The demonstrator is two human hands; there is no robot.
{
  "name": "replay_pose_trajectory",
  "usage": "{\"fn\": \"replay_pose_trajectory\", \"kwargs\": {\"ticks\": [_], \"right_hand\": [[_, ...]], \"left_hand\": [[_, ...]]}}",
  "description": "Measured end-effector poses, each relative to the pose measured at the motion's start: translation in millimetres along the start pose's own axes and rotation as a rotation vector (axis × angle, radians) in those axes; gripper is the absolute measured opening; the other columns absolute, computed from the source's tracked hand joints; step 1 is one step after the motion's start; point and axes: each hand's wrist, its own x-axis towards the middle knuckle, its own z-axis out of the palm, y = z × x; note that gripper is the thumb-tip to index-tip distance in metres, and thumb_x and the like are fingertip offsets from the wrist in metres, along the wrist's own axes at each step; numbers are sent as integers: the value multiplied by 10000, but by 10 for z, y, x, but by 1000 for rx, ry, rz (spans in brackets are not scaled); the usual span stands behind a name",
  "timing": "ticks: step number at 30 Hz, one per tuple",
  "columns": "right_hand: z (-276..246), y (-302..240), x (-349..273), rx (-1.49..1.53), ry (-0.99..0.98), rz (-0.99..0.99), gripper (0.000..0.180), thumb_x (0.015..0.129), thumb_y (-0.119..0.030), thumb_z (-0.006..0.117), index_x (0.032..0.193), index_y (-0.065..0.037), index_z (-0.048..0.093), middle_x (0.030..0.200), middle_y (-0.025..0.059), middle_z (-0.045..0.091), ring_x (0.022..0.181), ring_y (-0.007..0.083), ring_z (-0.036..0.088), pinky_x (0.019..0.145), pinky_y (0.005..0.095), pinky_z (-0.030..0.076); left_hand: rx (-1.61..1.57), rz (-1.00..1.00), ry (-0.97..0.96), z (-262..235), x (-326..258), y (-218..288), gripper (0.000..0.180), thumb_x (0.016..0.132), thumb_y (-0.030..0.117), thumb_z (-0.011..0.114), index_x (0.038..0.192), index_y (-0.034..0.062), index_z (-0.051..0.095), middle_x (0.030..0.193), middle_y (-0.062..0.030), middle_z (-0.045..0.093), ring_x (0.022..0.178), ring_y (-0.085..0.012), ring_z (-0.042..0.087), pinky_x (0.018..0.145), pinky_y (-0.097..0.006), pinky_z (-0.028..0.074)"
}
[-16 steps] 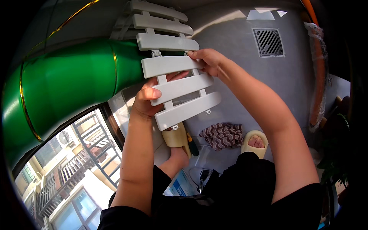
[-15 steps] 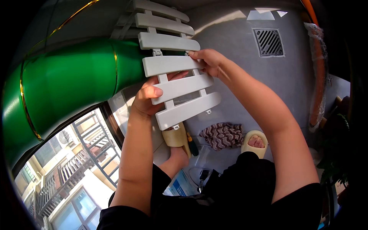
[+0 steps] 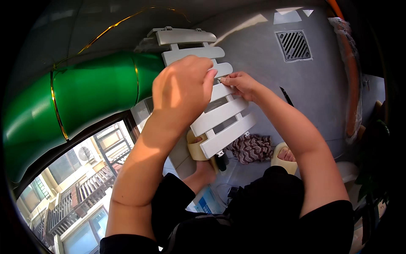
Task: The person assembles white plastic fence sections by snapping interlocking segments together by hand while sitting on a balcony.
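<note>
A white slatted fence panel (image 3: pixel 228 136), made of rounded pickets on crossbars, slants from the back middle toward my feet. Small clips show at its near end. My right hand (image 3: pixel 240 84) pinches the panel's right edge at a small joint between two pickets. Over the panel's left side, at about the same joint, is my left hand (image 3: pixel 182 91), closed with its back toward me and its thumb pressed in. Its fingertips are hidden, so what they hold cannot be made out. The pickets beneath this hand are partly covered.
A big green inflated tube (image 3: pixel 97 82) with gold ribbon lies at left above a window (image 3: pixel 84 169). A floor drain (image 3: pixel 294 45) is at the back right, beside a plastic-wrapped orange pole (image 3: pixel 352 80). Near my slippers lies a patterned cloth (image 3: pixel 250 148). A dark pointed object (image 3: pixel 286 96) shows by my right forearm.
My left hand has let go of the near panel's left edge and risen over the joint, now closed. The panel has shifted right and nearer in view. My right hand still pinches its right edge.
</note>
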Motion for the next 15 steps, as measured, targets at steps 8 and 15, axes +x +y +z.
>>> {"fn": "replay_pose_trajectory", "kwargs": {"ticks": [8, 15], "right_hand": [[-4, 132, -93, 74, -21, -42, 160, 820, -224, 630, 780, -73, 591, 738, -7, 563, 653, 92, 503, 649, 260, 431], [-20, 122, -174, 119, -102, -138, 157, 843, -219, 599, 873, -65, 582, 815, -5, 569, 755, 88, 509, 714, 255, 423]], "left_hand": [[609, 138, -700, 821, 223, -145, 249, 744, 240, 621, 854, 16, 617, 861, -85, 621, 884, -254, 563, 691, -368, 484], [505, -140, -655, 882, 238, -217, 416, 770, 307, 631, 1041, 17, 506, 926, -146, 614, 904, -297, 580, 734, -402, 481]]}}
